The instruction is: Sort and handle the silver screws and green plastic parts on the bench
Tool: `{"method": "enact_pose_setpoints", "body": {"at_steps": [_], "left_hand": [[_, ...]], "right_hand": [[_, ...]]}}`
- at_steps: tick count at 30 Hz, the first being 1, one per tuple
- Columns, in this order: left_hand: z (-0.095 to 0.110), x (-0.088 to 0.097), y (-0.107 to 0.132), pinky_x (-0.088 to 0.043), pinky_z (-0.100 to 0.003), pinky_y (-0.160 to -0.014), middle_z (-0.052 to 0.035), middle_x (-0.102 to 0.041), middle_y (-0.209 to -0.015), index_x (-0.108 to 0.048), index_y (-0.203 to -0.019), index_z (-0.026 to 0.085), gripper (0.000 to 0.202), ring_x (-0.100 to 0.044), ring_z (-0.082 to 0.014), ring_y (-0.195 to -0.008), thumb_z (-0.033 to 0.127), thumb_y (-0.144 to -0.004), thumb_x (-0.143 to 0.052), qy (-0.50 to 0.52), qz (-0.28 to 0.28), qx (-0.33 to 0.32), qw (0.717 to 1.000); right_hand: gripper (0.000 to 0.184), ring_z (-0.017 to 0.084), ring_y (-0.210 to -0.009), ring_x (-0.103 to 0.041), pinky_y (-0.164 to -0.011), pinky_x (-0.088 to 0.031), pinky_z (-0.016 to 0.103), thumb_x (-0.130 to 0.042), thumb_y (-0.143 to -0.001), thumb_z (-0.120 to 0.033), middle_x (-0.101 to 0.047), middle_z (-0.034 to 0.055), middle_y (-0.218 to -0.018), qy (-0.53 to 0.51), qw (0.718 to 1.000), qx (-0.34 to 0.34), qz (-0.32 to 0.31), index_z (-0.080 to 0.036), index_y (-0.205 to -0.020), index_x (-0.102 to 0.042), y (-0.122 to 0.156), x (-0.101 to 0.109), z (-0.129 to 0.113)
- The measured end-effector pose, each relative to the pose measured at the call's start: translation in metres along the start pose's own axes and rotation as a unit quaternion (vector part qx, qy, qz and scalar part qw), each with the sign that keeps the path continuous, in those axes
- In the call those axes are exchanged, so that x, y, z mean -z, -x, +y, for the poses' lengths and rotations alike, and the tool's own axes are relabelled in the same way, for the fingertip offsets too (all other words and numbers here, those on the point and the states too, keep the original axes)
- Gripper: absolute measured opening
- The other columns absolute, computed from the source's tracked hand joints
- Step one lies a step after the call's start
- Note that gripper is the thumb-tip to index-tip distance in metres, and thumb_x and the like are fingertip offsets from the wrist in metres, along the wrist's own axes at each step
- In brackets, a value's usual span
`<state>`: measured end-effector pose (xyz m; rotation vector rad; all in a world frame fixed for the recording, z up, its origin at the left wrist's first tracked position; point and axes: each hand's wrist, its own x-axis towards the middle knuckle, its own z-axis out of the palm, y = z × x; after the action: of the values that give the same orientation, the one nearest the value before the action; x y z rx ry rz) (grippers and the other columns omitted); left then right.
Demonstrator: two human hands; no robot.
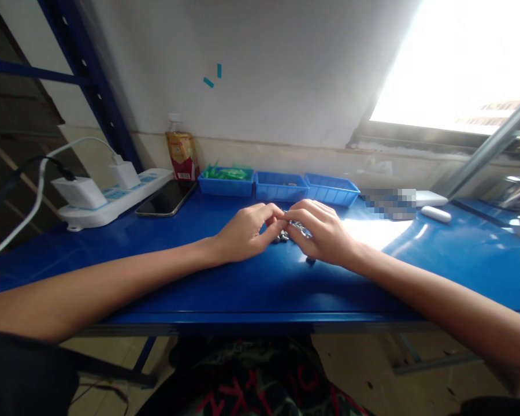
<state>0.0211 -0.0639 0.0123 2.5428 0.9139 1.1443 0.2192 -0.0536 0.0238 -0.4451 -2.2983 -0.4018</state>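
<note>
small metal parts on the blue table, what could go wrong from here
The left hand and right hand are close together at the small metal parts, so a bump might knock some astray. A dark piece by the right hand could get swept across the blue table.

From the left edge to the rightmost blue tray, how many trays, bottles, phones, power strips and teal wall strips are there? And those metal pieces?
Trays: 3
Bottle: 1
Phone: 1
Power strip: 1
Teal strips: 2
Total: 8
Metal pieces: too bunched and hidden to count, so left out.
</note>
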Motion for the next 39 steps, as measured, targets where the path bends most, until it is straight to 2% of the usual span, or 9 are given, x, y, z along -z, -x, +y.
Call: {"method": "enact_pose_setpoints", "body": {"at_steps": [4, 9, 17, 29, 35, 39], "left_hand": [[-0.002, 0.0, 0.0, -0.045, -0.025, -0.07, -0.0034, -0.064, -0.081, -0.058, -0.09, 0.015, 0.03, -0.06, -0.0142, -0.074, 0.037, -0.096, -0.038, -0.013, -0.004, 0.002, 1.0], [-0.002, 0.0, 0.001, -0.046, -0.027, -0.073, -0.0057, -0.065, -0.086, -0.056, -0.097, 0.015, 0.033, -0.061, -0.0163, -0.079, 0.039, -0.097, -0.033, -0.036, -0.007, -0.018, 0.999], [-0.001, 0.001, 0.001, -0.045, -0.026, -0.074, -0.0056, -0.065, -0.087, -0.055, -0.101, 0.015, 0.034, -0.062, -0.0163, -0.08, 0.039, -0.098, -0.031, -0.018, -0.024, -0.025, 0.999], [-0.002, 0.001, 0.0, -0.044, -0.024, -0.074, -0.0048, -0.065, -0.089, -0.055, -0.102, 0.015, 0.03, -0.061, -0.0154, -0.08, 0.035, -0.097, -0.034, 0.004, -0.06, -0.005, 0.998], [0.0, 0.0, -0.002, -0.043, -0.024, -0.071, -0.0029, -0.065, -0.085, -0.055, -0.103, 0.015, 0.031, -0.061, -0.0146, -0.078, 0.036, -0.097, -0.033, 0.024, -0.087, 0.024, 0.996], [0.002, 0.0, -0.002, -0.043, -0.023, -0.071, -0.0024, -0.065, -0.084, -0.055, -0.105, 0.016, 0.032, -0.061, -0.0142, -0.076, 0.037, -0.097, -0.033, 0.037, -0.083, 0.054, 0.994]], "right_hand": [[0.013, 0.016, -0.071, -0.056, -0.067, -0.046, 0.029, -0.049, -0.091, -0.027, -0.062, 0.0052, -0.079, 0.017, 1.0, 0.004, -0.004, -0.019, -0.086, -0.059, -0.001, 0.001, 0.0], [0.015, 0.016, -0.07, -0.055, -0.067, -0.045, 0.029, -0.048, -0.092, -0.028, -0.062, 0.0052, -0.079, 0.015, 1.0, -0.012, 0.005, -0.019, -0.086, -0.058, 0.0, -0.001, 0.001], [0.016, 0.015, -0.068, -0.054, -0.066, -0.044, 0.029, -0.046, -0.093, -0.027, -0.061, 0.0054, -0.077, 0.009, 1.0, 0.01, -0.005, -0.018, -0.085, -0.057, 0.0, 0.0, 0.005], [0.013, 0.016, -0.069, -0.053, -0.067, -0.042, 0.028, -0.048, -0.092, -0.026, -0.061, 0.0055, -0.078, 0.004, 0.999, 0.025, -0.023, -0.017, -0.089, -0.057, 0.002, -0.001, 0.008], [0.016, 0.015, -0.068, -0.052, -0.066, -0.043, 0.028, -0.045, -0.093, -0.025, -0.06, 0.0053, -0.076, 0.002, 0.998, 0.037, -0.045, -0.017, -0.086, -0.057, 0.003, -0.003, 0.013], [0.013, 0.016, -0.069, -0.053, -0.067, -0.044, 0.029, -0.047, -0.092, -0.024, -0.061, 0.0063, -0.077, -0.009, 0.999, 0.031, -0.039, -0.016, -0.088, -0.057, 0.005, -0.004, 0.015]]}}
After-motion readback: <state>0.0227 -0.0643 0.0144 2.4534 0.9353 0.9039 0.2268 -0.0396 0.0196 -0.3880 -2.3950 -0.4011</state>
